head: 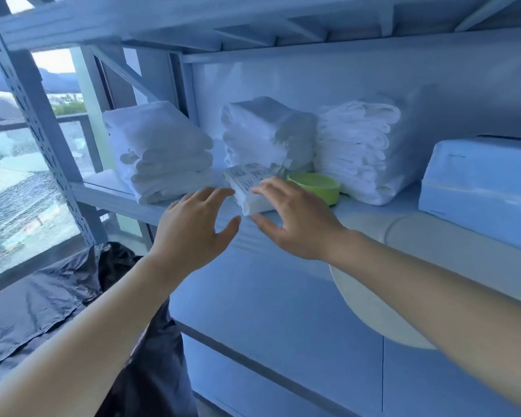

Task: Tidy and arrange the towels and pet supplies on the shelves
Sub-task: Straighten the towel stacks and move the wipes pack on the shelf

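Observation:
Three stacks of folded white towels stand on the shelf: a left stack, a middle stack and a right stack. A small white printed packet lies at the shelf's front edge before the middle stack. My right hand rests on the packet, fingers over its top and thumb under its front corner. My left hand hovers open just left of the packet, fingertips close to it. A green bowl sits right of the packet.
A pale blue box stands at the shelf's right end. A round white disc hangs below the shelf edge. Black plastic bags lie at lower left beside the window. A perforated upright post frames the left side.

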Motion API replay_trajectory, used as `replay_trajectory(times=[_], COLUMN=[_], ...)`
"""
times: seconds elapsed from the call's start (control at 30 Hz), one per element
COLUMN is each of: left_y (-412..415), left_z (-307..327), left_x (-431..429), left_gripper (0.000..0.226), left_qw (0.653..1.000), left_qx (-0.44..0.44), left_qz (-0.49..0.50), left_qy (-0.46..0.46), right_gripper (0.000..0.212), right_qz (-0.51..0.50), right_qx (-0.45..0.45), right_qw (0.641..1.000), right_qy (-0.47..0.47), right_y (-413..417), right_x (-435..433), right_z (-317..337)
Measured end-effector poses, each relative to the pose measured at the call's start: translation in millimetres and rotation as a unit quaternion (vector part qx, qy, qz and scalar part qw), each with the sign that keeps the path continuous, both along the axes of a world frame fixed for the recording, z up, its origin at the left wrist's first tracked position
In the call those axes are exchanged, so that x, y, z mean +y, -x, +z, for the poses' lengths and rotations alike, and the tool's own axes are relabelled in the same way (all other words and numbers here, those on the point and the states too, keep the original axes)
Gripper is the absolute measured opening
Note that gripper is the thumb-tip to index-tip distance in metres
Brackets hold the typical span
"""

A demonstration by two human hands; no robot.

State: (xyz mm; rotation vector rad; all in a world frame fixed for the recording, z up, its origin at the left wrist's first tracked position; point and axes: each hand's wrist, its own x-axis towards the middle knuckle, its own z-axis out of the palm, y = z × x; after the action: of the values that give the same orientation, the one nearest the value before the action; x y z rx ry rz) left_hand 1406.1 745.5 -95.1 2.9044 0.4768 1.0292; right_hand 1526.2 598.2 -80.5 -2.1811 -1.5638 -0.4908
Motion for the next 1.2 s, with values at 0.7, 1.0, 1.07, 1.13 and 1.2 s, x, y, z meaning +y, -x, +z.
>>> replay_trajectory(times=[0.7, 1.0, 1.07, 1.13, 1.2], left_y=[-57.3, -57.6, -55.5, -52.0, -47.8], left_z=[29.2, 38.6, 42.8, 45.6, 46.8], left_x=[85.4, 121.4, 132.2, 144.1, 157.1], left_gripper=[0.042, 0.039, 0.040, 0.041, 0.043], left_qw=[0.990, 0.988, 0.988, 0.988, 0.987], left_qx=[-0.042, -0.045, -0.047, -0.047, -0.044], left_qz=[0.135, 0.135, 0.136, 0.135, 0.139], left_qy=[-0.030, -0.052, -0.059, -0.066, -0.068], right_gripper=[0.047, 0.047, 0.047, 0.047, 0.048], right_qz=[0.130, 0.136, 0.140, 0.142, 0.142], right_qx=[-0.019, -0.024, -0.024, -0.026, -0.027], right_qw=[0.991, 0.990, 0.989, 0.989, 0.989], right_qy=[-0.021, -0.035, -0.035, -0.034, -0.034], right_y=[-89.0, -94.2, -93.3, -91.1, -89.1], right_x=[115.9, 156.2, 167.1, 179.0, 191.3], right_z=[25.9, 34.4, 38.0, 40.5, 41.8])
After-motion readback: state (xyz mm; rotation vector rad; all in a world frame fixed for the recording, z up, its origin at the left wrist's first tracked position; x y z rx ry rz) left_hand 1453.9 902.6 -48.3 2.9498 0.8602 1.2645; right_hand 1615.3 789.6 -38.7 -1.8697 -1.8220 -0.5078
